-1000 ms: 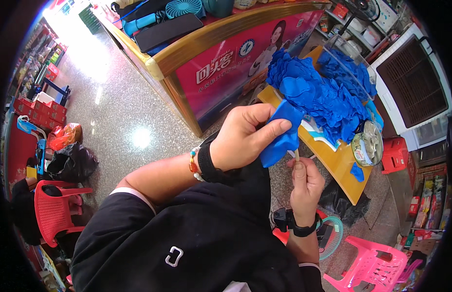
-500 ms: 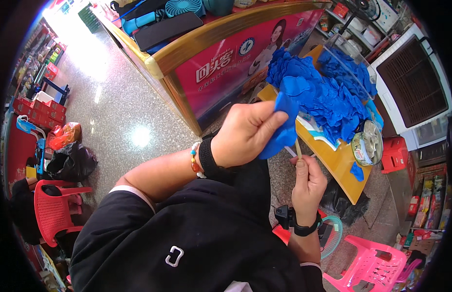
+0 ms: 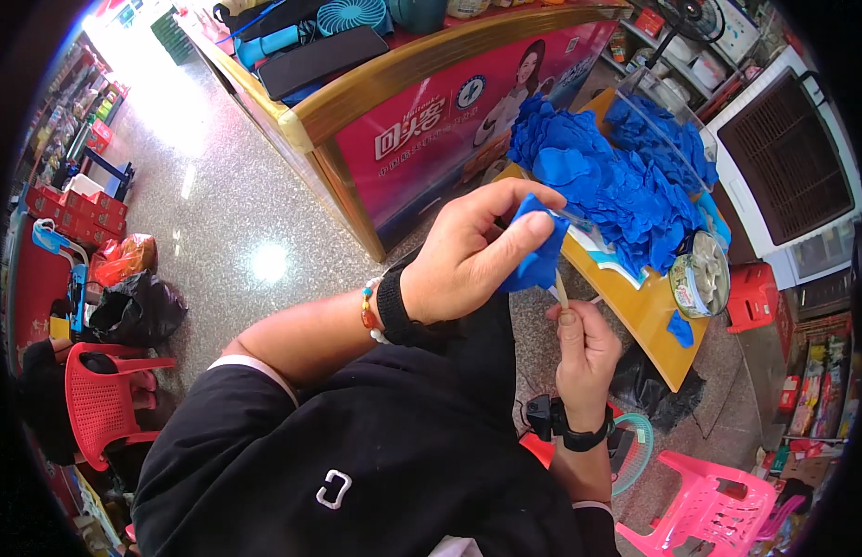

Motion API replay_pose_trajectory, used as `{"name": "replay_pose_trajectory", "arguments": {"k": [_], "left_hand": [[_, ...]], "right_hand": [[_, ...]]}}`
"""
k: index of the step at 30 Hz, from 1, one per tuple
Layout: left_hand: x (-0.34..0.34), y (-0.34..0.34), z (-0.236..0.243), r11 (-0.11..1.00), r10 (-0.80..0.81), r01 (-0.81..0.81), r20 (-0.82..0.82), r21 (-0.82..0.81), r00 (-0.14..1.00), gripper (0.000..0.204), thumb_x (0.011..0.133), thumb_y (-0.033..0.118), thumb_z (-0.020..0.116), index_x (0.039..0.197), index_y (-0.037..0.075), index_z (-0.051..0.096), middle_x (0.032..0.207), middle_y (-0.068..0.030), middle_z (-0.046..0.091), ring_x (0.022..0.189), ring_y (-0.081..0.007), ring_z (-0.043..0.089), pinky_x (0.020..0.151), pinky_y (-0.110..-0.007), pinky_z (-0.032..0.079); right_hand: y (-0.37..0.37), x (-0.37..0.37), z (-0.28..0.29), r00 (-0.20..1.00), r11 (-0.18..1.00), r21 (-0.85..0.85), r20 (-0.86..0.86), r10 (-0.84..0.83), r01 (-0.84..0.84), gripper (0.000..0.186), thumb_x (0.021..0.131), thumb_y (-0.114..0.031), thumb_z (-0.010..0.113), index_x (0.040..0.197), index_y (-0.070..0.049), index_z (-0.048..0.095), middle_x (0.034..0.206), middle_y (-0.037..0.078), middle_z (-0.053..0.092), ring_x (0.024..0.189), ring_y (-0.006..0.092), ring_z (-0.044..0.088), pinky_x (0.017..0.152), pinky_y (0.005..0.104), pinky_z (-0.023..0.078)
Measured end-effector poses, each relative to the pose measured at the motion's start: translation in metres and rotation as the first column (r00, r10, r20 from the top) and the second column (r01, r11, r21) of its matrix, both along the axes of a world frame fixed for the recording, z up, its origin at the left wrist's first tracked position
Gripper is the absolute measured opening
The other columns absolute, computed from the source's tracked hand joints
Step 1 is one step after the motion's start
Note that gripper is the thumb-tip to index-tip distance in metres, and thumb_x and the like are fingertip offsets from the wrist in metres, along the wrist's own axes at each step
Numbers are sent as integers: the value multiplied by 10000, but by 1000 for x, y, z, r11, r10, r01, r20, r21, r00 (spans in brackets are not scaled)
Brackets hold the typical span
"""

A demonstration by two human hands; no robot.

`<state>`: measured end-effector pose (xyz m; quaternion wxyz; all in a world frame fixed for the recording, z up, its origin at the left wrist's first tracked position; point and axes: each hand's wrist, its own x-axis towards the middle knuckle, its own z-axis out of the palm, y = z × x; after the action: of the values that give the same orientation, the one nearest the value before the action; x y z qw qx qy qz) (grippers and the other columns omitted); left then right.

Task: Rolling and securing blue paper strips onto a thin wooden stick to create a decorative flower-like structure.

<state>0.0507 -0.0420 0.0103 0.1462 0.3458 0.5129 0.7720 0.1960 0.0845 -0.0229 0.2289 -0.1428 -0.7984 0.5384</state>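
Note:
My left hand [image 3: 463,255] pinches a blue petal-shaped piece [image 3: 535,265] between thumb and forefinger in front of my body. My right hand [image 3: 587,357], below and to its right, is closed on a thin pale stick [image 3: 562,291] that points up toward the blue piece. The stick's tip is close to the piece's lower edge; whether they touch I cannot tell. Beyond my hands a large heap of similar blue petals [image 3: 626,200] lies on a yellow wooden board [image 3: 626,306]. One loose blue petal [image 3: 680,327] rests near the board's front corner.
An open round tin [image 3: 698,278] with pale contents stands at the board's right edge. A clear plastic bin [image 3: 667,125] holds more petals behind the heap. Ahead is a wood-trimmed counter [image 3: 356,121]; a pink stool [image 3: 700,506] is at lower right, a red chair [image 3: 110,399] at left.
My left fingers have shifted their hold on the blue piece, with the forefinger lifted and stretched out. The piece has turned and now looks more folded. My right hand has barely moved.

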Motion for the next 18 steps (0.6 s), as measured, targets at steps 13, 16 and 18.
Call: {"name": "replay_pose_trajectory", "arguments": {"k": [13, 16, 18], "left_hand": [[20, 3, 1, 1000, -7, 8, 52, -26, 999, 231, 974, 188, 490, 910, 19, 634, 829, -1, 628, 705, -25, 521, 632, -185, 431], [17, 4, 2, 999, 1, -4, -46, -46, 999, 225, 975, 173, 484, 925, 16, 638, 839, 0, 627, 703, -19, 513, 630, -175, 419], [15, 4, 5, 999, -51, 51, 68, 14, 996, 234, 983, 192, 467, 987, 14, 619, 847, 1, 625, 704, -8, 511, 630, -164, 415]], "right_hand": [[1, 1, -16, 976, 869, -446, -60, 210, -214, 177, 934, -138, 547, 910, 18, 627, 766, 27, 629, 611, 83, 509, 536, 223, 393], [6, 2, -17, 955, 736, -617, -99, 278, -279, 186, 939, -142, 542, 913, 22, 626, 771, 22, 629, 614, 80, 505, 546, 214, 389], [6, 1, -14, 950, 765, -575, -78, 301, -290, 184, 938, -137, 543, 915, 27, 624, 769, 26, 633, 620, 83, 516, 556, 213, 398]]}}
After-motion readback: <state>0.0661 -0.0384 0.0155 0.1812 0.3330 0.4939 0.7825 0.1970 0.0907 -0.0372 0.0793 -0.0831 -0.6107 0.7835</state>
